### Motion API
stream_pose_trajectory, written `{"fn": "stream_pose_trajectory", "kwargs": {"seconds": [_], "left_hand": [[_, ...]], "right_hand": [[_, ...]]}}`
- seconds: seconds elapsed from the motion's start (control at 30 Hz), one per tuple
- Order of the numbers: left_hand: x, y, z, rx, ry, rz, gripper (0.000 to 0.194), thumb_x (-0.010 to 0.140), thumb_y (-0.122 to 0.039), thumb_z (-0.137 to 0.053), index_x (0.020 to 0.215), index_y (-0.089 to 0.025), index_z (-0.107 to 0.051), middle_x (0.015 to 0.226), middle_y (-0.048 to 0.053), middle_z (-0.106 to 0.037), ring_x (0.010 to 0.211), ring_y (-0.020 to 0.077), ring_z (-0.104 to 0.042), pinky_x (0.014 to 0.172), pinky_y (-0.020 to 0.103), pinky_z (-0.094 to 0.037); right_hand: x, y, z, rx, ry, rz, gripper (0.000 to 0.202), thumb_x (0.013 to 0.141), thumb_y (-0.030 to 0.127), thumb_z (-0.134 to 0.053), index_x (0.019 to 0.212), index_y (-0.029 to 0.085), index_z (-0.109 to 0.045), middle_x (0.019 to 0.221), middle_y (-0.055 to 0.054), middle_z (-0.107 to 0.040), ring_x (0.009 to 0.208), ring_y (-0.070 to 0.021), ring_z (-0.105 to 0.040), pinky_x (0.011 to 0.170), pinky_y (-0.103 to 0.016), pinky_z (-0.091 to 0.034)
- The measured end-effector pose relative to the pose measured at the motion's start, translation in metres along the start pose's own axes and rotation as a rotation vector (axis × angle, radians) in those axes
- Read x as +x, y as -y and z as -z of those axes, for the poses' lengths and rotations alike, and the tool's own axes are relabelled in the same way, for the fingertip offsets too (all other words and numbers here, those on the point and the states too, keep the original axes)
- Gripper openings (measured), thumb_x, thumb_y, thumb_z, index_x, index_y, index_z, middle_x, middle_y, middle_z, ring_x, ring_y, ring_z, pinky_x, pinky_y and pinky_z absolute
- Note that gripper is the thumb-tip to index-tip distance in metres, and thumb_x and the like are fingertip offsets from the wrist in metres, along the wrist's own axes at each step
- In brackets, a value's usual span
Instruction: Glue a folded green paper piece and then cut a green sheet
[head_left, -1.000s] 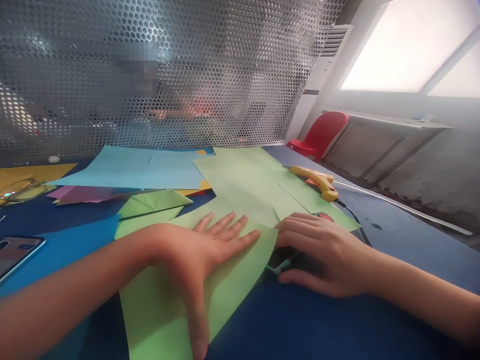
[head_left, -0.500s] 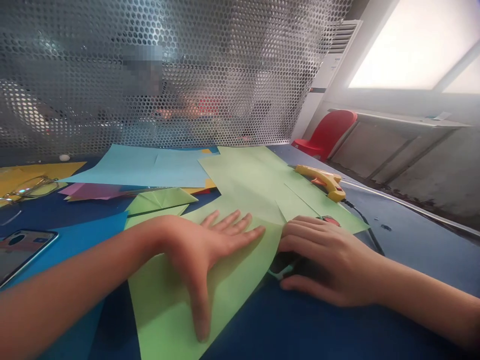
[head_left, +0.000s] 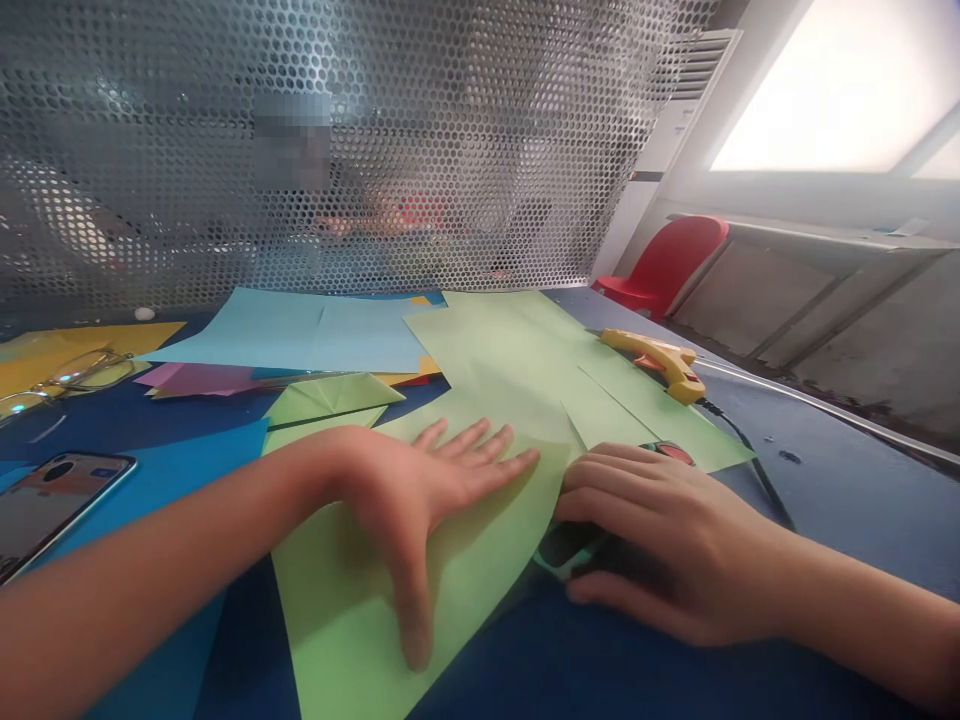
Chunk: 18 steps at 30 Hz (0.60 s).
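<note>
Light green paper (head_left: 352,590) lies over the blue table at the lower middle. My left hand (head_left: 427,490) rests on it with the fingers spread and the palm down, holding nothing. Just right of the paper's edge, my right hand (head_left: 667,540) curls over a dark object (head_left: 566,543) with a clear greenish part, mostly hidden under the palm. A small red and dark piece (head_left: 673,452) shows behind its knuckles. More green sheets (head_left: 517,345) spread out beyond both hands, and a folded green paper (head_left: 330,397) sits behind my left wrist.
A yellow glue gun (head_left: 660,362) with a black cord lies right of the sheets. Light blue paper (head_left: 300,335) is at the back, glasses (head_left: 82,375) and a phone (head_left: 60,500) at the left. A perforated metal screen (head_left: 450,130) stands behind, with a blurred person beyond it.
The whole view has shifted slightly, so most things sit a little further right. My right hand has moved slightly down and toward me; my left hand stays spread on the paper.
</note>
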<state>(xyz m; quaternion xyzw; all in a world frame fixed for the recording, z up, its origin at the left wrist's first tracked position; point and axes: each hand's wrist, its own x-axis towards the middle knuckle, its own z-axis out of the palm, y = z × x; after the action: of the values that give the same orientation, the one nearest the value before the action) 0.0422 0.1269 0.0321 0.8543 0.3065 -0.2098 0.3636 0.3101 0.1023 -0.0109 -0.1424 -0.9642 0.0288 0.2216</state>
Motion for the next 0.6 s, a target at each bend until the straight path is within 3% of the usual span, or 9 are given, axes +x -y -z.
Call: {"fn": "stream_pose_trajectory", "kwargs": {"seconds": [0.23,0.6], "left_hand": [[0.0,0.004,-0.002,0.007,-0.017,-0.036,0.162,0.056,-0.057,-0.099,0.166,-0.027,0.017,0.171,0.0,0.031,0.157,0.0296,0.033,0.123,0.056,0.016],[-0.004,0.009,0.001,-0.003,-0.017,-0.083,0.155,0.063,-0.052,-0.095,0.167,-0.024,0.016,0.175,0.002,0.025,0.159,0.0239,0.031,0.124,0.05,0.015]], "right_hand": [[0.004,0.001,0.006,-0.012,0.052,0.016,0.026,0.111,0.046,-0.053,0.106,0.021,-0.062,0.089,-0.005,-0.07,0.074,-0.0183,-0.063,0.072,-0.031,-0.051],[-0.003,0.003,-0.006,-0.058,-0.007,-0.047,0.024,0.113,0.045,-0.049,0.113,0.023,-0.059,0.089,-0.004,-0.067,0.076,-0.0197,-0.062,0.073,-0.033,-0.05]]}}
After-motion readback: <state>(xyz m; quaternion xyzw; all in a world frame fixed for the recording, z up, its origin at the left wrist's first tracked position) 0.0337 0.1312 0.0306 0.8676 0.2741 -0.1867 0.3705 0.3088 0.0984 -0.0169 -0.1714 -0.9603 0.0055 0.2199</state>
